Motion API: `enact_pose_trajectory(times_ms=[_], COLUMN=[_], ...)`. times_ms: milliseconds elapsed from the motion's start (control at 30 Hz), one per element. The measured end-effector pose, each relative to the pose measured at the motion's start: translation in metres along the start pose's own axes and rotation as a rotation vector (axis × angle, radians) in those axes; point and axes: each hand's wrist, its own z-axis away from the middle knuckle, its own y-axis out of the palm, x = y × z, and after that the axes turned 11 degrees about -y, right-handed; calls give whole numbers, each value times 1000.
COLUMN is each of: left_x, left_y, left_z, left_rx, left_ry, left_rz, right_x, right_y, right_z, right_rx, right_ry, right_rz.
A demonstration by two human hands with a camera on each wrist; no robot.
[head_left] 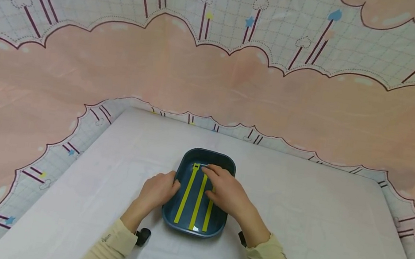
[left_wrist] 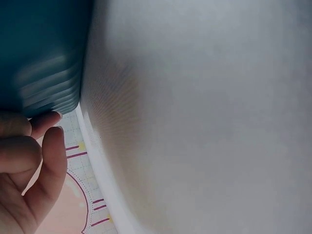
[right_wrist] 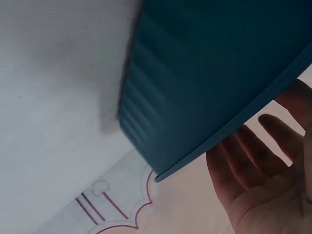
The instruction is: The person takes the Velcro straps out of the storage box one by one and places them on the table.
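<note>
A dark blue rectangular tray [head_left: 186,162] with rounded corners sits on the white table. Three yellow strips lie side by side in it; the left strip [head_left: 186,193] has a square head with a slot at its far end, like a cable tie. My left hand [head_left: 158,189] holds the tray's left side, thumb over the rim and fingers [left_wrist: 51,161] curled by the outer wall. Over the right rim reaches my right hand [head_left: 228,193], fingers spread loosely above the middle strip [head_left: 197,204] and the right strip [head_left: 208,217], their far ends partly hidden.
White cloth covers the table [head_left: 319,218], whose far edge meets a hanging peach and white patterned cloth [head_left: 214,81]. A black wrist device [head_left: 142,236] sticks out beside the left sleeve.
</note>
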Motion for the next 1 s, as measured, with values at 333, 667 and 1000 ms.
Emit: enact_pose_trajectory(times_ms=[333,667,1000], left_x=[0,-1,0], left_y=[-3,-2,-2], left_z=[0,2,3], left_rx=[3,5,7], left_ry=[-1,3,-5], left_rz=[-23,-24,-32], right_x=[7,10,7], right_y=[9,23,37], right_z=[-29,-44,-51], right_rx=[135,245,323], right_ry=[-66,-83,-95], right_rz=[10,48,126])
